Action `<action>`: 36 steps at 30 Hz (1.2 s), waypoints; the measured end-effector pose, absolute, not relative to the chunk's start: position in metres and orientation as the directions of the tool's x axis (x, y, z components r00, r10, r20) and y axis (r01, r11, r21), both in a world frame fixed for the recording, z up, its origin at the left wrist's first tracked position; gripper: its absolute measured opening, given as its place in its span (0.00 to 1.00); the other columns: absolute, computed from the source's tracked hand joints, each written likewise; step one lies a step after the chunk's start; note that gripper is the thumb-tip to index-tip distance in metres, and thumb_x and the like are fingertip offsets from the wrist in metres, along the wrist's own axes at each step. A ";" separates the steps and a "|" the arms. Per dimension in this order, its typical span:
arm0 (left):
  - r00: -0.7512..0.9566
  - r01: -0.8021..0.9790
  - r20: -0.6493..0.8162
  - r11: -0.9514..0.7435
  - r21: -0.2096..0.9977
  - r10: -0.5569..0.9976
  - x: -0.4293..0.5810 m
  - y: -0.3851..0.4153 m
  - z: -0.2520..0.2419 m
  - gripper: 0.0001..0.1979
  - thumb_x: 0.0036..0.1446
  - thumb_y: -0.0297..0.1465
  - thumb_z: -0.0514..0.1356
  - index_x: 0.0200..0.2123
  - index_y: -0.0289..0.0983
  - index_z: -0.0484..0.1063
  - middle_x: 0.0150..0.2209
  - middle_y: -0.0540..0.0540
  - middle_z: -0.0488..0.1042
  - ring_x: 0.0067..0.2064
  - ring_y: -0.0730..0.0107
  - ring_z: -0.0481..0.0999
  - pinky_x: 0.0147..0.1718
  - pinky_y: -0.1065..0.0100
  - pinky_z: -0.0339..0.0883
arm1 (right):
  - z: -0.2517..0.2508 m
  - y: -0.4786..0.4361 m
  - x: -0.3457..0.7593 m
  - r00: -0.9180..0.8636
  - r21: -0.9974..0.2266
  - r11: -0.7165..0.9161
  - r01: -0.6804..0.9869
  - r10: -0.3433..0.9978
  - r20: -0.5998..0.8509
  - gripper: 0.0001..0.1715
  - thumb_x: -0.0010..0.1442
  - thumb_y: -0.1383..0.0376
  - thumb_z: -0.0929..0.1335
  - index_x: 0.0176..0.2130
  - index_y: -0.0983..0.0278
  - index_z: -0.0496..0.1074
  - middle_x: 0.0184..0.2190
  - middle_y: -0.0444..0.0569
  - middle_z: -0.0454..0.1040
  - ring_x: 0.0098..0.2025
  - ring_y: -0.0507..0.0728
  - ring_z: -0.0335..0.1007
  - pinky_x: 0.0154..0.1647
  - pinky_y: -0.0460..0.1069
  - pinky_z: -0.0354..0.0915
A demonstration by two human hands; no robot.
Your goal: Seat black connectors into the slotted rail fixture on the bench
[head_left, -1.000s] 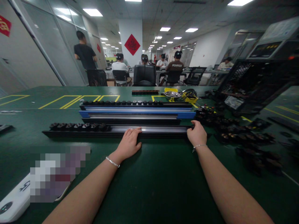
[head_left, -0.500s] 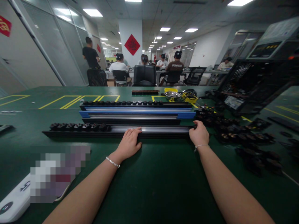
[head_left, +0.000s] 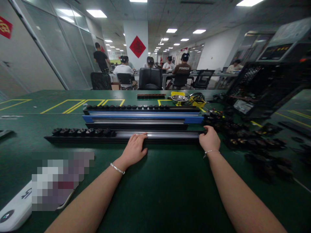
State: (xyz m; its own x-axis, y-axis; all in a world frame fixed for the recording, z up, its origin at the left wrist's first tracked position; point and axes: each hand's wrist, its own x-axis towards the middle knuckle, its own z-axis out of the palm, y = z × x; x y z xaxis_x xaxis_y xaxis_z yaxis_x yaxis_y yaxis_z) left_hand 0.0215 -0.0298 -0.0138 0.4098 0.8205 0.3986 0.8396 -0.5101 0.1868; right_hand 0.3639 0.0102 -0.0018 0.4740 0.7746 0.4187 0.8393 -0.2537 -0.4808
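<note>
A long black channel-shaped rail (head_left: 167, 136) with a shiny metallic inner strip lies crosswise before me on the green table. Several small black parts (head_left: 84, 132) sit in a row along its left portion. My left hand (head_left: 134, 148) is closed over the rail's near wall around the middle, fingertips on the metallic strip and thumb lower in front. At the rail's right end, my right hand (head_left: 210, 139) has its fingers curled in a pinch on a small black part (head_left: 205, 131), mostly hidden by the fingers.
Behind lie a blue rail (head_left: 85, 119) and another row of black parts (head_left: 126, 107). Loose black parts (head_left: 255, 142) heap at right, beside a black metal case (head_left: 247, 87). A metal bowl (head_left: 179, 98) stands farther back. A white device (head_left: 17, 207) lies front left. People sit beyond.
My right hand has shifted slightly to the right at the rail's end. My left hand stays put. In the background, a standing person has moved a little to the right.
</note>
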 end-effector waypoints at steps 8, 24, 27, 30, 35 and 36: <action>0.407 0.836 0.410 -0.513 0.193 0.816 0.021 -0.029 -0.016 0.25 0.51 0.30 0.56 0.53 0.39 0.59 0.60 0.43 0.64 0.59 0.58 0.63 0.61 0.50 0.49 | -0.005 0.012 0.376 0.509 -0.492 -0.277 0.825 0.743 0.435 0.25 0.52 0.69 0.62 0.50 0.64 0.67 0.44 0.55 0.71 0.45 0.60 0.67 0.46 0.53 0.62; 0.404 0.838 0.398 -0.507 0.199 0.824 0.021 -0.030 -0.013 0.24 0.51 0.30 0.56 0.54 0.38 0.59 0.60 0.42 0.64 0.60 0.58 0.62 0.62 0.50 0.48 | -0.004 0.011 0.387 0.562 -0.557 -0.275 0.783 0.697 0.446 0.22 0.49 0.69 0.63 0.46 0.64 0.69 0.40 0.53 0.70 0.43 0.60 0.66 0.45 0.53 0.62; 0.409 0.837 0.398 -0.512 0.195 0.821 0.021 -0.030 -0.014 0.24 0.51 0.30 0.56 0.53 0.38 0.59 0.60 0.42 0.64 0.60 0.58 0.62 0.62 0.50 0.48 | -0.005 0.012 0.391 0.577 -0.564 -0.290 0.773 0.691 0.436 0.22 0.49 0.69 0.63 0.46 0.64 0.69 0.40 0.53 0.70 0.43 0.60 0.65 0.45 0.54 0.62; 0.409 0.838 0.397 -0.510 0.191 0.821 0.021 -0.029 -0.014 0.24 0.51 0.30 0.56 0.53 0.39 0.59 0.60 0.42 0.64 0.60 0.58 0.62 0.62 0.50 0.48 | -0.006 0.012 0.396 0.584 -0.570 -0.290 0.769 0.681 0.441 0.22 0.49 0.69 0.62 0.45 0.65 0.69 0.40 0.54 0.70 0.43 0.60 0.65 0.46 0.54 0.62; 0.405 0.841 0.397 -0.506 0.192 0.824 0.021 -0.029 -0.015 0.25 0.51 0.30 0.56 0.53 0.39 0.59 0.60 0.42 0.64 0.59 0.58 0.63 0.62 0.50 0.48 | -0.008 0.013 0.403 0.605 -0.594 -0.286 0.752 0.658 0.449 0.21 0.49 0.69 0.63 0.44 0.65 0.69 0.39 0.54 0.69 0.42 0.60 0.64 0.47 0.55 0.61; 0.405 0.841 0.398 -0.506 0.191 0.823 0.021 -0.029 -0.015 0.25 0.51 0.30 0.56 0.53 0.38 0.59 0.60 0.42 0.64 0.59 0.57 0.63 0.62 0.50 0.48 | -0.008 0.013 0.404 0.612 -0.600 -0.289 0.746 0.653 0.446 0.21 0.49 0.69 0.63 0.44 0.65 0.69 0.39 0.53 0.68 0.42 0.60 0.64 0.47 0.55 0.61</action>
